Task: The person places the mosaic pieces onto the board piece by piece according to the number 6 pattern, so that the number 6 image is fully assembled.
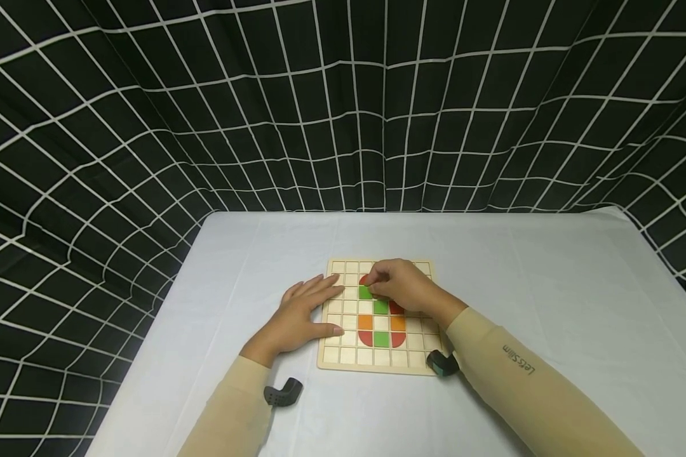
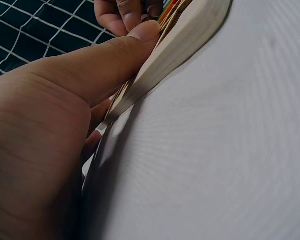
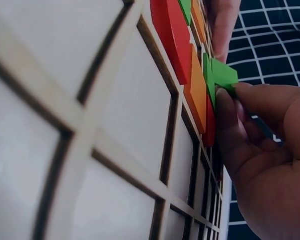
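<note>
A square wooden grid board lies on the table, with colored tiles set in its cells. My right hand is over its upper middle. In the right wrist view the thumb and a finger pinch a green tile, tilted up from the board. Set in the board are an orange tile, a red rounded tile and a green tile; more tiles are partly hidden under the hand. My left hand rests with fingers spread on the board's left edge, thumb on its rim.
A white cloth covers the table. Behind and beside it hang black curtains with a white grid. Each wrist bears a dark device, such as the left wrist device.
</note>
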`<state>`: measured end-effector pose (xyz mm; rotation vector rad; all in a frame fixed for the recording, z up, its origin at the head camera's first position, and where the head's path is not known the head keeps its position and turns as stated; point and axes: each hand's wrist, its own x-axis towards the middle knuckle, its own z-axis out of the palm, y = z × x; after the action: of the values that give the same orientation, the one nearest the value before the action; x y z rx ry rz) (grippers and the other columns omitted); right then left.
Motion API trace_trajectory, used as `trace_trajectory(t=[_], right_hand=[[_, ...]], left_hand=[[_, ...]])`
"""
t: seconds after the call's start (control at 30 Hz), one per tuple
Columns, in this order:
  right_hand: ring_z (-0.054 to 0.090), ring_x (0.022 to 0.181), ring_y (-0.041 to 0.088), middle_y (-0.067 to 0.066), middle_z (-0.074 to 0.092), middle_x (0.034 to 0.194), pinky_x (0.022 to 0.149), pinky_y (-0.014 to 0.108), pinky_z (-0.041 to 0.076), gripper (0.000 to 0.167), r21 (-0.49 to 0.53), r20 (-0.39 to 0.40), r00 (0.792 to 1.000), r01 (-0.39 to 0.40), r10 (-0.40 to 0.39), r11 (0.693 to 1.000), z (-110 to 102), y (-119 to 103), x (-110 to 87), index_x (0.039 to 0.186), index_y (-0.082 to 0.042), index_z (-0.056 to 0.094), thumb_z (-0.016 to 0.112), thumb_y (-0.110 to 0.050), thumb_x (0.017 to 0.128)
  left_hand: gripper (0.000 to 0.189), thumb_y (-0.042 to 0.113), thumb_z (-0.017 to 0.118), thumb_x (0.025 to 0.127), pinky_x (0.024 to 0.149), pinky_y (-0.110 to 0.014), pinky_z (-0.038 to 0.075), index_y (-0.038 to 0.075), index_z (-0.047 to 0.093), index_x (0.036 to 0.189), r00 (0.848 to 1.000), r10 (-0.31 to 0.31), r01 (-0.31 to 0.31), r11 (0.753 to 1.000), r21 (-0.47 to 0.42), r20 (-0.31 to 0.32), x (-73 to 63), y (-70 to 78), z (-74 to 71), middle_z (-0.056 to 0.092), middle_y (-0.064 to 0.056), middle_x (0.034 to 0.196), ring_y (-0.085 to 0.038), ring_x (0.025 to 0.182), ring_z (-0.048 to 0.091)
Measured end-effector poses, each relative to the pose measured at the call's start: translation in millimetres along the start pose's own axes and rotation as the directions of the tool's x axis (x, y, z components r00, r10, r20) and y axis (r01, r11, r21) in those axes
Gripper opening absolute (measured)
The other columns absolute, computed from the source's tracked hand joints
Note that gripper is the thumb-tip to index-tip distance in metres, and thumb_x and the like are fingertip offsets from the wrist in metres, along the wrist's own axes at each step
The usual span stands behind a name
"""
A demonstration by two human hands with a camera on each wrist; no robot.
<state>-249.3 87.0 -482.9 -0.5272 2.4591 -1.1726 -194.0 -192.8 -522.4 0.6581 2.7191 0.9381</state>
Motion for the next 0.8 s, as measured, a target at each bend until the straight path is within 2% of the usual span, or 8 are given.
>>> trace_trajectory(t=[0.43, 0.6, 0.8], right_hand=[[0.065, 0.081, 0.023, 0.0, 0.071, 0.095, 0.073, 0.037, 0.059, 0.008, 0.018, -0.027, 0.999, -0.038, 0.039, 0.999, -0.5, -1.3, 0.3, 0.103, -0.017, 0.076, 0.071, -0.021, 0.107], [0.066, 0.082, 0.024, 0.001, 0.072, 0.097, 0.074, 0.037, 0.06, 0.01, 0.039, -0.046, 0.998, -0.04, 0.042, 0.998, -3.2, -3.1, -1.5, 0.105, -0.016, 0.076, 0.07, -0.023, 0.108], [0.066, 0.091, 0.025, 0.001, 0.074, 0.104, 0.075, 0.036, 0.061, 0.013, 0.069, -0.065, 0.997, -0.031, 0.035, 0.997, -6.6, -3.9, -3.4, 0.107, -0.013, 0.077, 0.069, -0.023, 0.108]], left_hand=[[0.085, 0.054, 0.086, 0.092, 0.13, -0.045, 0.0, 0.028, 0.051, 0.165, 1.0, -0.002, 0.002, 1.0, -0.002, -0.002, -0.3, 0.0, 0.2, 0.029, 0.013, 0.176, -0.014, 0.164, 0.014], [0.086, 0.054, 0.086, 0.092, 0.13, -0.046, 0.0, 0.027, 0.051, 0.165, 1.0, 0.001, -0.001, 1.0, 0.001, -0.001, -0.3, 0.0, 0.1, 0.028, 0.013, 0.176, -0.015, 0.164, 0.014], [0.085, 0.054, 0.085, 0.092, 0.13, -0.046, 0.0, 0.027, 0.051, 0.165, 1.0, -0.009, 0.009, 1.0, 0.006, 0.004, -0.6, 0.5, 0.1, 0.027, 0.014, 0.176, -0.015, 0.164, 0.014]])
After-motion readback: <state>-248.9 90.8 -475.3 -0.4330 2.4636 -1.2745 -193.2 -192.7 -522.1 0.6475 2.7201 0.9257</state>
